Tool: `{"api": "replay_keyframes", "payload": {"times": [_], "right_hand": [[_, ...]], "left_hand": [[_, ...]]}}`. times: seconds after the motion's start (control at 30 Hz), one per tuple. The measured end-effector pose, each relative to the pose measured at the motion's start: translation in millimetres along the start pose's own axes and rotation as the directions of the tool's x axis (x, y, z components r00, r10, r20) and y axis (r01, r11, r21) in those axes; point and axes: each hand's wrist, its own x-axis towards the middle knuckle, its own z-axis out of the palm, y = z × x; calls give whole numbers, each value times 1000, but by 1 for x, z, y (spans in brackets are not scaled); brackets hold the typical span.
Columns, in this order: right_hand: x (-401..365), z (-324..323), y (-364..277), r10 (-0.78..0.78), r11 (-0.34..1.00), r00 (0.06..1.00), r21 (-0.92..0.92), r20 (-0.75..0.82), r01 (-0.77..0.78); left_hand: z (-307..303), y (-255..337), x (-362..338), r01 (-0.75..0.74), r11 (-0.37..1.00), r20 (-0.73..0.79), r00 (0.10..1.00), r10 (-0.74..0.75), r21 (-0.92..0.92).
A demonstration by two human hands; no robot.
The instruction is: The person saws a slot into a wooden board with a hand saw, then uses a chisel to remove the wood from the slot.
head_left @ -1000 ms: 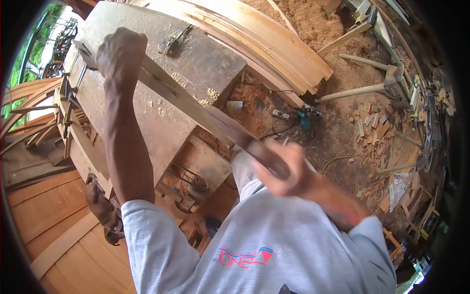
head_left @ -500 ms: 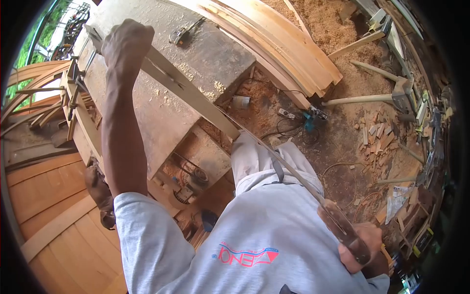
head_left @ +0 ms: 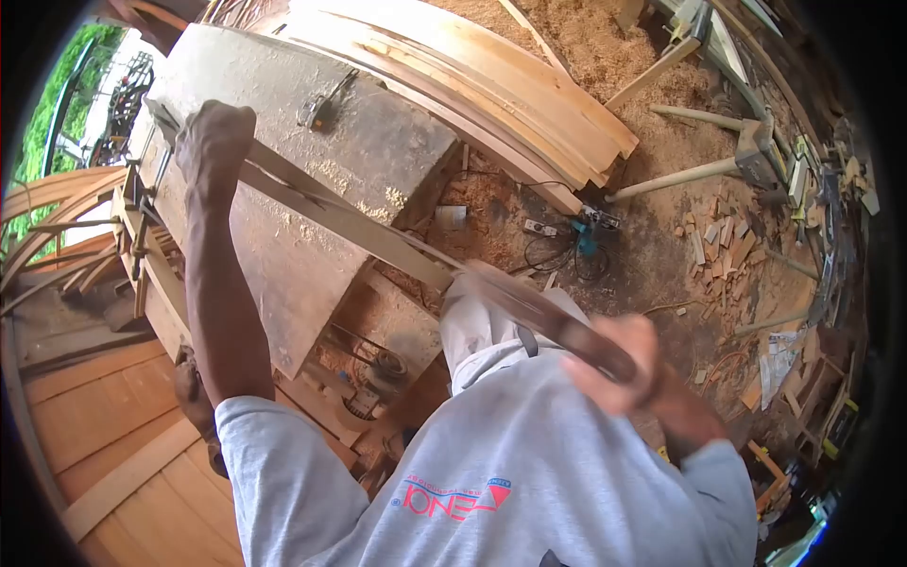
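My left hand is closed around the far end of a narrow wooden board, over the grey, dusty worktop. The board slants down to the right, and its near end meets my trousers. My right hand is closed on the dark brown wooden handle of a long thin tool, in front of my grey shirt. Motion smears this hand and the handle. The thin part of the tool runs up-left along the board; its far end is hard to make out.
Worktop with shavings and a small metal tool. Long curved planks lie beyond it. A teal power tool, cables and offcuts are on the floor at right. Wooden panels stand at left.
My right hand and the wooden handle have moved up and left, closer to the board. My left hand still grips the board. The whole view has shifted slightly.
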Motion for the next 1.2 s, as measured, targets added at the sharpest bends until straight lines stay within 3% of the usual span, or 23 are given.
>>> {"api": "replay_keyframes", "payload": {"times": [0.07,0.1,0.17,0.2,0.27,0.3,0.33,0.37,0.4,0.43,0.47,0.53,0.67,0.77,0.8,0.83,0.87,0.9,0.97,1.0,1.03,1.1,1.2], "right_hand": [[-62,-54,-32,34,991,995,-136,97,-21],[-80,-61,-56,63,977,998,-203,-15,-65],[-89,-73,-80,259,961,964,87,68,-264],[-90,-62,-73,220,973,974,62,56,-223],[-50,-26,-41,-20,989,996,-145,84,32],[-24,11,-14,-24,996,999,-89,-27,21],[27,50,18,-275,954,959,-144,-71,263],[77,90,42,-95,964,985,234,-145,128],[121,120,51,-119,934,986,324,-121,152],[153,155,56,-168,896,962,374,-213,240],[163,149,56,-176,898,957,360,-229,251],[162,142,43,-46,900,993,427,-112,90],[54,49,30,45,962,997,273,-67,-25],[-65,-33,-16,84,996,996,-21,-21,-84],[-92,-57,-40,126,984,989,-138,73,-115],[-100,-64,-66,180,981,983,-76,35,-177],[-107,-61,-75,263,953,965,155,3,-260],[-103,-52,-70,270,951,963,158,-10,-265],[-71,-23,-33,-82,985,995,-150,56,90],[-35,5,-13,-118,958,993,-259,29,122],[7,45,25,-239,961,969,-158,-55,228],[117,118,56,-122,922,978,345,-167,174],[180,151,48,-37,884,998,465,-41,52]], "left_hand": [[2,-8,-5,-32,999,-43,999,32,10],[2,-10,-4,-47,998,-18,999,48,49],[6,-13,-2,-105,990,-52,993,110,92],[6,-11,-2,-113,989,-55,991,119,90],[3,-4,-4,8,1000,-77,997,-6,25],[2,-1,-5,-11,1000,-87,996,13,23],[0,1,-6,23,999,-39,999,-21,40],[0,5,-7,52,997,7,999,-53,58],[3,2,-3,42,997,-17,999,-41,60],[9,-5,1,32,998,-34,999,-30,62],[11,-6,2,51,997,-84,995,-46,61],[11,-5,4,19,999,-26,999,-18,40],[4,-4,0,38,999,-17,999,-37,13],[0,-10,-7,-41,999,-15,999,41,31],[-2,-9,-10,-47,998,-21,999,48,42],[-2,-10,-11,-66,996,-24,997,67,57],[-1,-10,-11,-75,995,-16,997,77,68],[-1,-8,-9,-17,998,-6,1000,17,59],[1,-1,-5,31,999,-18,999,-30,25],[4,-1,-7,26,998,-42,999,-24,58],[3,0,-9,25,995,-63,998,-19,101],[0,6,-8,43,992,-19,999,-41,121],[12,-5,11,115,989,-18,993,-114,98]]}}
